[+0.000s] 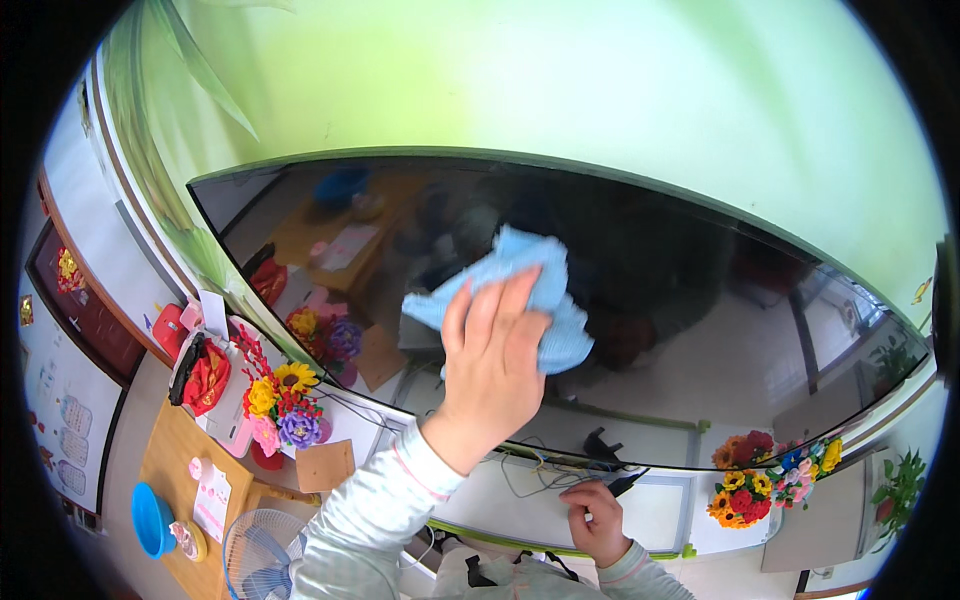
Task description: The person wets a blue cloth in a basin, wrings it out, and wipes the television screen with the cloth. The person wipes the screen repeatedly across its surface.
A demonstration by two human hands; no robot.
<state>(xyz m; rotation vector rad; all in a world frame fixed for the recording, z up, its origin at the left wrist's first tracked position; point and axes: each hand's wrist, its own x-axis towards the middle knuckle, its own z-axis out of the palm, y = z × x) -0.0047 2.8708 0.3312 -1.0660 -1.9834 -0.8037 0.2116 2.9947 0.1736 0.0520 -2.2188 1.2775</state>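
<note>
My left hand [491, 352] presses a light blue cloth [559, 304] against the dark screen of a large wall-side television [675, 300], near the middle of the screen. The cloth is bunched under the fingers and spreads out on both sides of them. Lower down, my right hand [596, 517] is held with curled fingers just below the television's bottom edge, near a black stand foot [626, 482] and some thin cables [525, 484]. Whether its fingers grip anything is not clear.
Below the television runs a white cabinet top [555, 506] with green edging. Artificial flowers [281, 405] stand at the left, more flowers [742, 499] at the right. An electric fan [262, 551] and a wooden table [169, 450] with a blue basin [152, 520] are at lower left.
</note>
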